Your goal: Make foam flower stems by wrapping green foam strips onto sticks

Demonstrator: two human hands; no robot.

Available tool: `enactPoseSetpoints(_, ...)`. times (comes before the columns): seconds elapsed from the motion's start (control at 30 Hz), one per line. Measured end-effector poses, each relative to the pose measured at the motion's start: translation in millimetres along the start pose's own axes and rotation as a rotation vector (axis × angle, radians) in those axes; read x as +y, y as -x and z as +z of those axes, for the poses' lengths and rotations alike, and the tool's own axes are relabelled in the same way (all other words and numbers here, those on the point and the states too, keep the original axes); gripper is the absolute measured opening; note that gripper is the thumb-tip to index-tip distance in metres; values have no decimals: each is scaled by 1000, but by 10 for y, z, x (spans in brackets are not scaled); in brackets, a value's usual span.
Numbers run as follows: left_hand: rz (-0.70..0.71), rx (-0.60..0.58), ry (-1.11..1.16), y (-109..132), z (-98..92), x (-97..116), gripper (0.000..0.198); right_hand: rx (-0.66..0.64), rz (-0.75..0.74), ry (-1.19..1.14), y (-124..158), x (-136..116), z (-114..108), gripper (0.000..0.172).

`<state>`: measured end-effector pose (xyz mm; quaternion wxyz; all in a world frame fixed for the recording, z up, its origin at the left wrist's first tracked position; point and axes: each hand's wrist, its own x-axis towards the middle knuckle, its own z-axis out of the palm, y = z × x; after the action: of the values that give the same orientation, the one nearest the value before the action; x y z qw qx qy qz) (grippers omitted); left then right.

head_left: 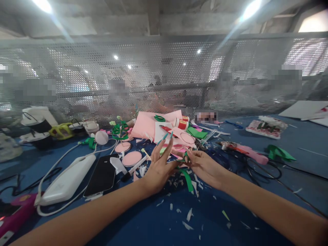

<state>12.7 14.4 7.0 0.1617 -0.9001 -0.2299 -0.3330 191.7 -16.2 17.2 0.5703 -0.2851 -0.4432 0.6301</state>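
Note:
My left hand [159, 168] and my right hand [205, 166] meet above the middle of the blue table. A green paper strip [189, 181] runs between them, one end rolled into a small coil at the fingertips of my right hand and a loose length hanging below. My left thumb and forefinger pinch the strip, while the other fingers, with long turquoise nails, stretch upward. Just behind the hands lie pink paper sheets [143, 124] and a pink paper piece with a circle outline [187, 138]. Finished-looking green paper spirals [120, 130] stand to the left.
Left are a white power bank [69, 179], a black phone [101, 176], round pink discs [131, 158] and cables. At right lie a pink glue gun [246, 152] with its cord and a green paper scrap [279, 153]. Paper scraps litter the table [153, 225]; a perforated metal screen [164, 68] stands behind.

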Motion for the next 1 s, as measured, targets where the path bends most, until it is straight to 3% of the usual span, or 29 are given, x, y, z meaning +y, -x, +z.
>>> enactPoseSetpoints(0.23,4,-88,32,19,6,-7,24,42,30,31,4,37,64,31)
enactPoseSetpoints(0.43,16,-122,88,-5,-32,6,20,21,-42,237,2,113,15,40)
enactPoseSetpoints(0.57,17,-73,211,-24,-31,-33,43,1,-114,317,23,100,-6,43)
enactPoseSetpoints(0.7,-58,-42,455,-27,-9,-99,76,-7,-265,564,21,20,-31,26)
enactPoseSetpoints(0.77,-170,-30,603,-29,-1,-110,71,-10,-339,750,6,7,-62,28)
enactPoseSetpoints(0.87,-336,1,743,-42,-6,-82,46,-49,-396,932,-11,44,-108,31)
enactPoseSetpoints(1.0,-392,47,677,-54,-27,-24,23,-70,-421,1039,0,115,-131,26)
